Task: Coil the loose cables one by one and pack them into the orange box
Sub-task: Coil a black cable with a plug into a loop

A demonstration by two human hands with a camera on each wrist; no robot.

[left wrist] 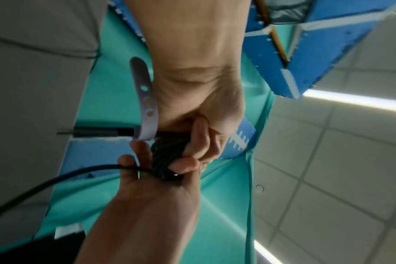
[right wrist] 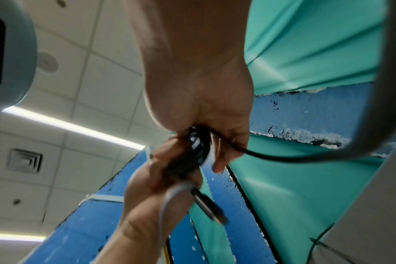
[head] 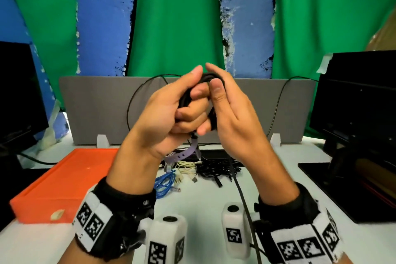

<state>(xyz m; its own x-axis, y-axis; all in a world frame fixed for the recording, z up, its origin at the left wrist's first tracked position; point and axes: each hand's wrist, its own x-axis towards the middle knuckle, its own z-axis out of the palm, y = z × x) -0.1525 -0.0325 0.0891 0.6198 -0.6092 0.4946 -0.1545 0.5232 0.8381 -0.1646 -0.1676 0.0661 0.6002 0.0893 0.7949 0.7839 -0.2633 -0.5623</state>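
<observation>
Both hands are raised in front of me over the table. My left hand (head: 171,113) grips a black cable coil (head: 184,99), fingers curled round it. My right hand (head: 227,105) holds the same coil from the other side, thumb pressed on it. A lilac strap (head: 184,153) and the cable's plug hang below the coil. In the left wrist view the coil (left wrist: 167,159), strap (left wrist: 145,100) and plug (left wrist: 97,133) show clearly. The cable's loose tail (head: 242,199) runs down across the table. The orange box (head: 64,178) lies on the left, and what I can see of its floor is bare.
A pile of loose cables lies on the white table below my hands: blue (head: 165,184), cream (head: 186,165) and a black tangle (head: 216,169). A grey divider panel (head: 96,109) stands behind. Dark monitors flank the table at left (head: 19,92) and right (head: 360,103).
</observation>
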